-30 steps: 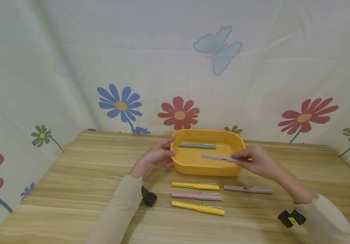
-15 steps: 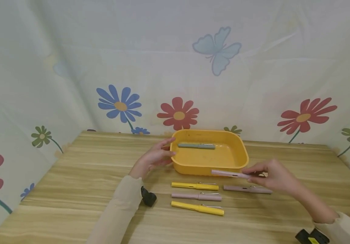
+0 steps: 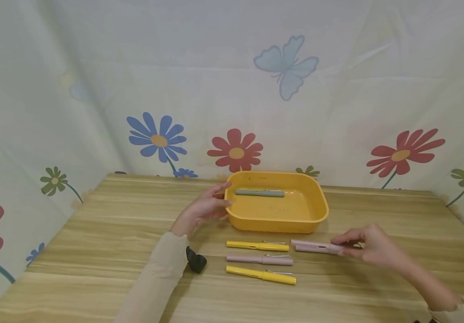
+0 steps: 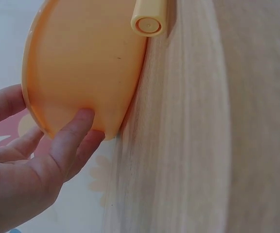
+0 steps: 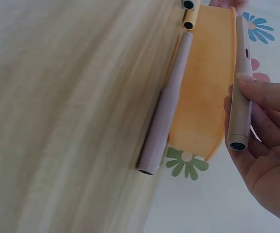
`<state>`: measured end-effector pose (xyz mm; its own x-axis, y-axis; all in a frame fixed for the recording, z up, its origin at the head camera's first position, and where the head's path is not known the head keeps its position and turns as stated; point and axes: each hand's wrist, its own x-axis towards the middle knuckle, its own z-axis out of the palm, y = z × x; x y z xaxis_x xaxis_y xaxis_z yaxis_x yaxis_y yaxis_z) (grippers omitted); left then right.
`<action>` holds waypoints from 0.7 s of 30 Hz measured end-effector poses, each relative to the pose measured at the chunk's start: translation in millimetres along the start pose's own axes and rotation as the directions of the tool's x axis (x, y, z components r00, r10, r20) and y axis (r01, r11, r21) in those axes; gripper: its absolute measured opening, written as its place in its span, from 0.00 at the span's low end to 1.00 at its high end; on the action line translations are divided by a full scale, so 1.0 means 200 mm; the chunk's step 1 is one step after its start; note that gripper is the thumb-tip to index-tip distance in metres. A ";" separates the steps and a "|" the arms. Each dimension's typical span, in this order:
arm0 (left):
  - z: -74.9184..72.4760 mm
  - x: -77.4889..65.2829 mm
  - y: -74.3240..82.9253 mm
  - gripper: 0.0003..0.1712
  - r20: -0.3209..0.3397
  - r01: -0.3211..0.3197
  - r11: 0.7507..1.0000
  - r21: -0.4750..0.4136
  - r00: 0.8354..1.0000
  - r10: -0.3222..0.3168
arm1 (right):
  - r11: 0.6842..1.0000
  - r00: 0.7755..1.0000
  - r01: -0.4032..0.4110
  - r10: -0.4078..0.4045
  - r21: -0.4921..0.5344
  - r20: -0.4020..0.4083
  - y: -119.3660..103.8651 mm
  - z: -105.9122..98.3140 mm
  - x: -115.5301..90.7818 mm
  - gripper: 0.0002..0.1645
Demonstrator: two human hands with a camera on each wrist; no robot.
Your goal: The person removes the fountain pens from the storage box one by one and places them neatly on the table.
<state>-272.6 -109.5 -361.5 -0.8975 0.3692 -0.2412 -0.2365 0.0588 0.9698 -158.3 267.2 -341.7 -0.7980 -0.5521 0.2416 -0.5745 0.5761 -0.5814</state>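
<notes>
My left hand [image 3: 201, 211] holds the left end of a yellow plastic basin [image 3: 278, 225], thumb on the near side, other fingers round the far side. A grey-green pen [image 3: 260, 193] lies inside it. My right hand [image 3: 373, 246] pinches a pale pink capped pen [image 5: 241, 107] between thumb and fingers. In the right wrist view this pen is apart from a mauve pen [image 5: 160, 121] lying on the table; the two overlap in the head view. Left of them lie a yellow pen [image 3: 257, 245], a pink pen [image 3: 259, 259] and another yellow pen [image 3: 261, 275], roughly parallel.
The wood-grain table [image 3: 127, 264] reaches back to a white cloth [image 3: 199, 80] printed with flowers and a butterfly. A black wrist camera [image 3: 196, 260] sits on the left sleeve.
My right hand has brought the pale pink pen out from over the basin, toward me and slightly right, down near the mauve pen. My left hand has stayed at the basin's end.
</notes>
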 end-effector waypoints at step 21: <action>0.00 0.00 0.00 0.37 0.005 0.003 1.000 -0.006 1.000 -0.003 | 0.991 0.986 -0.134 0.133 0.005 0.104 0.08 0.05 -0.09 0.11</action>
<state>-272.1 -110.4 -360.6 -0.8950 0.3738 -0.2435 -0.2410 0.0544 0.9690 -151.2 280.6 -362.1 -0.8438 -0.5306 0.0799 -0.4616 0.6418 -0.6123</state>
